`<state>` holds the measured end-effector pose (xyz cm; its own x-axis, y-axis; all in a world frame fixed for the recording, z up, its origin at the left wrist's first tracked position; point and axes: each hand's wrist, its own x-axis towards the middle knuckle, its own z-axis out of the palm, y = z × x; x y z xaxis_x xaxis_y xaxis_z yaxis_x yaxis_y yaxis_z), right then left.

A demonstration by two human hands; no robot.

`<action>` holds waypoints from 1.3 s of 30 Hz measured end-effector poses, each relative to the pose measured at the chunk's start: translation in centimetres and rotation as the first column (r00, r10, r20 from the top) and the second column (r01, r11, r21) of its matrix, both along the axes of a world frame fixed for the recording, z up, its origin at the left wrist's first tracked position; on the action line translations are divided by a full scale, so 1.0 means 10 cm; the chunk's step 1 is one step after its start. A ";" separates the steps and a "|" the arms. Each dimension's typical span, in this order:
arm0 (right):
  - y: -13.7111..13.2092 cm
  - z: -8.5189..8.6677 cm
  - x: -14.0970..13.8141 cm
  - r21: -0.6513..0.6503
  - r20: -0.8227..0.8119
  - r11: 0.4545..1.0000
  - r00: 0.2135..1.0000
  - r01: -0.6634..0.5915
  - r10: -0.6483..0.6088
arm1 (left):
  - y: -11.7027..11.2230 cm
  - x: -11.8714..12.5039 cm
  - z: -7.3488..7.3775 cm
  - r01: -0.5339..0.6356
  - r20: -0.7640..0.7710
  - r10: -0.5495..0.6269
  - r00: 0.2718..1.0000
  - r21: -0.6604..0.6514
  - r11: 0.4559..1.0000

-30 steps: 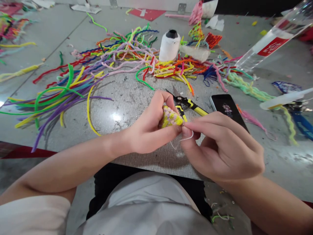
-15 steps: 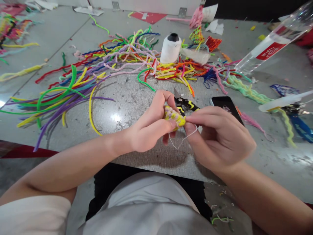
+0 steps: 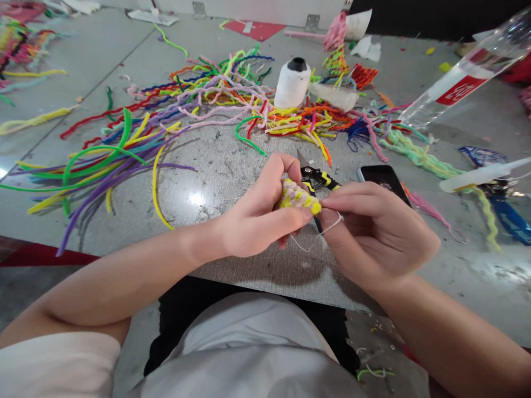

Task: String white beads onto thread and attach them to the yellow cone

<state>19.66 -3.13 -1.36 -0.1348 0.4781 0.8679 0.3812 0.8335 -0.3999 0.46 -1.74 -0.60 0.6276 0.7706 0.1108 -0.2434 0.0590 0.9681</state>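
My left hand [image 3: 257,215] is closed round a small yellow and pink pipe-cleaner bundle [image 3: 297,197], thumb and fingers pinching it from both sides. My right hand [image 3: 373,232] is closed just to its right, fingertips pinching a thin white thread [image 3: 319,235] that loops down below the bundle. Both hands hover over the near edge of a grey board [image 3: 215,166]. Yellow-and-black cutters [image 3: 317,178] lie on the board right behind the hands, partly hidden by them.
A heap of coloured pipe cleaners [image 3: 174,110] spreads across the board's far side. A white thread spool [image 3: 292,83] stands behind it. A dark phone [image 3: 381,176] lies right of the cutters. A clear bottle [image 3: 460,77] lies at the far right, with blue scissors [image 3: 508,213] below it.
Both hands have risen slightly and drifted right. The right hand has rolled its fingers over and drawn the thread further out; the bundle has turned a little in the left hand.
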 end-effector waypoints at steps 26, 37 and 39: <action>-0.24 0.12 -0.03 -0.072 0.128 0.990 0.985 0.125 -0.115 | 0.04 0.04 -0.13 -0.088 -0.043 0.112 0.993 0.377 0.922; -0.30 0.13 -0.05 -0.169 0.129 0.977 0.985 0.132 -0.111 | 0.03 0.05 -0.14 -0.104 -0.039 0.127 0.991 0.371 0.923; -0.29 0.13 -0.05 -0.172 0.123 0.977 0.986 0.129 -0.108 | 0.02 0.04 -0.13 -0.100 -0.040 0.123 0.992 0.363 0.926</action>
